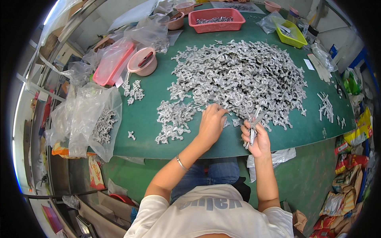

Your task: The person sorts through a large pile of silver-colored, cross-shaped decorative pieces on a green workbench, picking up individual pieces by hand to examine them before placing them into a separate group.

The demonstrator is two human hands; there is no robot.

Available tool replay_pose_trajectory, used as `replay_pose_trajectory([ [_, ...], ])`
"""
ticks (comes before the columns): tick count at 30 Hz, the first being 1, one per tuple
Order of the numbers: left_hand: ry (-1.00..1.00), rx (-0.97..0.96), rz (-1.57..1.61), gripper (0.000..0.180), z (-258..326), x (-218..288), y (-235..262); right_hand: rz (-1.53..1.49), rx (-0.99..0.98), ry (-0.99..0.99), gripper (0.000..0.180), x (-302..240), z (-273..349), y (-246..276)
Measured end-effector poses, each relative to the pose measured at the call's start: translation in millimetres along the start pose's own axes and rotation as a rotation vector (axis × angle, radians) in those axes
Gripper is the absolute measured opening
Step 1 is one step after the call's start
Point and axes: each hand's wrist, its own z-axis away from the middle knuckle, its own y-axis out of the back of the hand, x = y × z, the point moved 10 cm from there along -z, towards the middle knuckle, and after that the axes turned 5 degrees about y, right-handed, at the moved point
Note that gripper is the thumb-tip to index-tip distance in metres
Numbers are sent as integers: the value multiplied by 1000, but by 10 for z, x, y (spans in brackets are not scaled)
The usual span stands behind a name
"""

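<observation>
Head view: both bare hands were at the near edge of a heap of metal parts on a green table.

Left hand was at the heap's edge, thumb and fingertips drawn close together; could not tell if they pinched a part. Right hand, near it, had fingers curled around several slim metal strips, silver and straight, jutting up past the thumb. Parts were small, dull silver-grey, knobbly, with curved, branching shapes, piled thick mid-table; a flatter cluster lay left of the left hand. Red tray stood behind the heap.
</observation>
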Motion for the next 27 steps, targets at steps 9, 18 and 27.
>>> replay_pose_trajectory([
  [9, -237, -199, -400, 10, -95, 161, -439, -3, 91, 44, 16, -117, 38, 38],
  [18, -299, -153, -181, 9, -69, 30, -399, -9, 37, 43, 41, -104, 63, -178],
  [27, 121, 300, 536, 14, -49, -433, 493, -23, 35, 3, 39, 115, 57, -221],
])
